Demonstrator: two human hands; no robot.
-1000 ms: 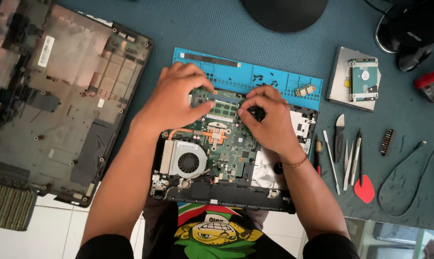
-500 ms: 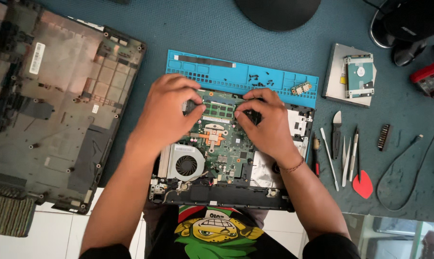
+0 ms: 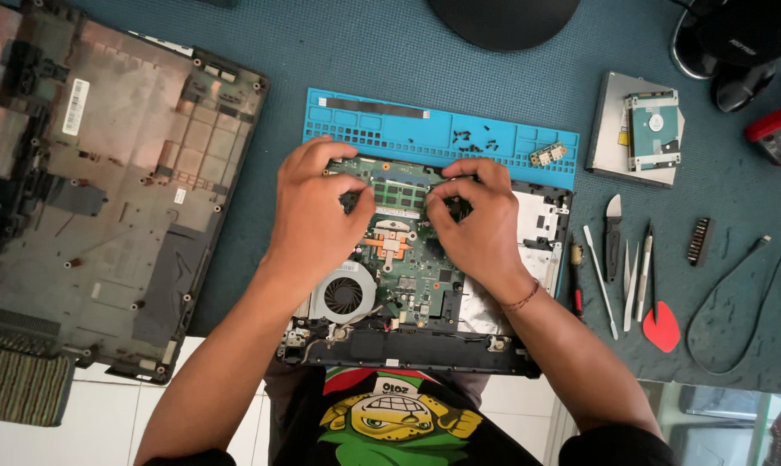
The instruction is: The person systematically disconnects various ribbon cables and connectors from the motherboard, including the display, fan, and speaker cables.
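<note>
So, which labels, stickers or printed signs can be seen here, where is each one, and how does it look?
White label: a narrow upright rectangle on the removed laptop bottom cover, far left.
Drive label: a teal and white rectangle on top of the hard drive, upper right.
Small yellow sticker: on the silver optical drive under the hard drive.
No screens or packages show.

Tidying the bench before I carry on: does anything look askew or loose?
Yes: small black screws lie scattered loose on the blue mat, and the removed bottom cover sits tilted, overhanging the table edge.
</note>
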